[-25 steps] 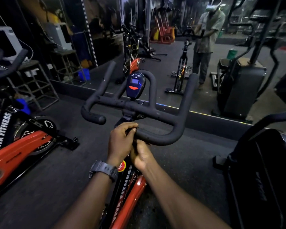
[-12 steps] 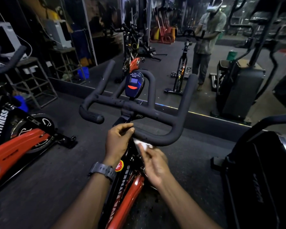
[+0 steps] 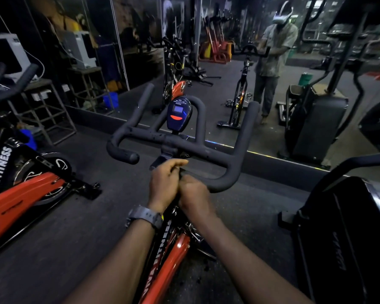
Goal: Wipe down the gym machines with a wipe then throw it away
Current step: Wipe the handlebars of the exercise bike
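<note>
Bike: you stand at a red and black spin bike (image 3: 162,268), its frame running up between your forearms to the padded handlebar (image 3: 206,153).
Mirror: the wall ahead shows you at the same bar, both hands together on it (too far off to read any detail).
Change: half a second ago your right hand (image 3: 194,199) hung below the bar with the white wipe showing in its fingers; it has come back up against the near curved end of the bar, so the rubbing stroke on that grip goes on and, as I judge it, disposal is not close.
Left hand: your left hand (image 3: 166,185), watch at the wrist, curls over the bar's near end, steadying it.
Right hand: fingers curled tight beside the left, touching it.
Wipe: hidden now; presumably bunched inside your right fist against the foam, though I cannot see it.
</note>
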Action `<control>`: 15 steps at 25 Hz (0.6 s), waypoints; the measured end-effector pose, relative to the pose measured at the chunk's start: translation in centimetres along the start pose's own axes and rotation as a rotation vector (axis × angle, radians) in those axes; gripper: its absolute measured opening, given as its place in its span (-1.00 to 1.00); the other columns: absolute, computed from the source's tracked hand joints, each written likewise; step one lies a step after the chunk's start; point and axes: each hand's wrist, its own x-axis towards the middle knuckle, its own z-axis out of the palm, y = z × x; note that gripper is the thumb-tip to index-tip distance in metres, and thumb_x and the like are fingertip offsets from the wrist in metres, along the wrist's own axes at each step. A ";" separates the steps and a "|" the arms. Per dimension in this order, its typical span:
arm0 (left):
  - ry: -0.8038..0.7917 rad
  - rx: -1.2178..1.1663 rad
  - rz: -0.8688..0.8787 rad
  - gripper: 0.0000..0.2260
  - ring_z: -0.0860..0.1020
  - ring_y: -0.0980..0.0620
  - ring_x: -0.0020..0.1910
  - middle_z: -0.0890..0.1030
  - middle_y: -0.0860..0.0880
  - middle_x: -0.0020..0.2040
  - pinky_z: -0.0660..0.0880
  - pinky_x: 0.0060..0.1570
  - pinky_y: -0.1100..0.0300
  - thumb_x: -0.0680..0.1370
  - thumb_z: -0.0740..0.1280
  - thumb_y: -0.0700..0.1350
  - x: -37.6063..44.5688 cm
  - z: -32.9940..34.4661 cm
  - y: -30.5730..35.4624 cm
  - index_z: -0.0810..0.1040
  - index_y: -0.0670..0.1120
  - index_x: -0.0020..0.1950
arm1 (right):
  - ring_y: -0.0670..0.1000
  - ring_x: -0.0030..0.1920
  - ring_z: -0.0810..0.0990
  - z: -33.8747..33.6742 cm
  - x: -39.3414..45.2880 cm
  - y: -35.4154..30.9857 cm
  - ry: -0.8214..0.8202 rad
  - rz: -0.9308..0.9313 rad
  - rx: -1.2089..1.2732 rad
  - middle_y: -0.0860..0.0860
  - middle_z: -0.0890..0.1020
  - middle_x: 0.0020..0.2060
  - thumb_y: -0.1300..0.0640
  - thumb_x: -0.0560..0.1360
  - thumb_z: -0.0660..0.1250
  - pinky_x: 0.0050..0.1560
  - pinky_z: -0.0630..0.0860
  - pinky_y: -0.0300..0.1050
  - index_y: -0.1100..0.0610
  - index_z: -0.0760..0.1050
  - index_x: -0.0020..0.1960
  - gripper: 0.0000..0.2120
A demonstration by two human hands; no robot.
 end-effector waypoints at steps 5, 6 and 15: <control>0.007 -0.107 -0.055 -0.74 0.64 0.10 0.06 0.71 0.09 0.01 0.52 0.21 -0.02 0.50 0.22 -0.17 -0.2 -0.7 0.1 0.70 -0.01 0.00 | 0.04 -0.13 0.59 -3.8 -2.3 5.0 0.234 -0.004 0.168 -0.07 0.60 -0.17 0.08 0.50 0.28 -0.17 0.48 -0.28 0.13 0.66 0.02 -0.77; 0.018 -0.060 -0.028 -0.74 0.63 0.11 0.06 0.71 0.09 0.03 0.52 0.20 0.02 0.51 0.23 -0.18 -0.5 -0.5 0.4 0.70 -0.02 0.03 | 0.04 -0.15 0.60 -3.9 -1.8 4.8 0.233 -0.060 0.111 -0.03 0.62 -0.18 0.05 0.46 0.27 -0.16 0.50 -0.20 0.12 0.67 -0.02 -0.75; 0.029 -0.246 -0.110 -0.73 0.62 0.03 0.14 0.71 0.05 0.03 0.47 0.26 0.03 0.54 0.16 0.09 0.1 -0.6 -0.6 0.62 0.13 0.09 | 0.15 -0.16 0.63 -6.6 1.4 5.6 0.040 -0.014 -0.109 0.10 0.66 -0.23 -0.02 0.46 0.26 -0.19 0.42 -0.09 0.10 0.67 -0.11 -0.73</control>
